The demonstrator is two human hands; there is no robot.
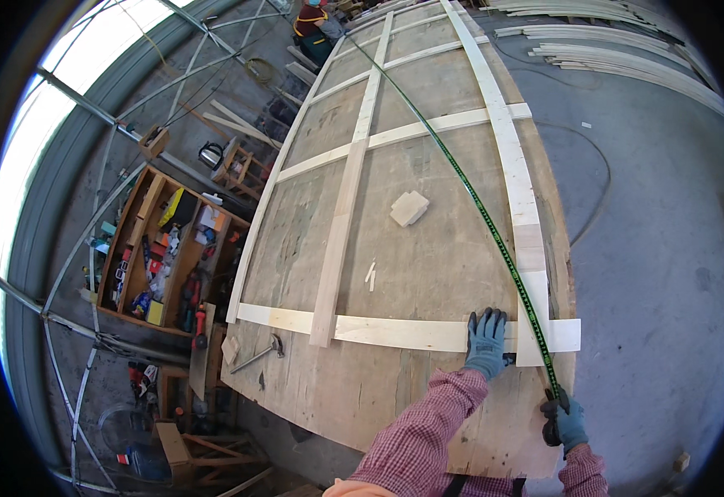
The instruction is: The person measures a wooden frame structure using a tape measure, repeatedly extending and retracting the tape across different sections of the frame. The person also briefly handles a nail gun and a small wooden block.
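Observation:
My right hand [573, 424], in a blue-grey glove with dark fingertips, grips a tape measure [550, 424] at the near right corner of a wooden frame. Its green blade [479, 203] stretches diagonally over the frame to a co-worker [316, 31] at the far left corner. Flat on the near crosspiece [403, 333] rests my left hand [486, 341], gloved alike, fingers extended. Beside it, the right-hand long board [531, 248] overlaps that crosspiece. A dark bit by my left thumb is too small to name.
The frame lies on a large plywood table [312, 389]. On it are a hammer [258, 354], wooden pieces [410, 209] and small offcuts [370, 277]. Left of it stands a wooden tool box [151, 248] full of tools. Stacked boards [618, 62] and a hose [606, 174] lie at right.

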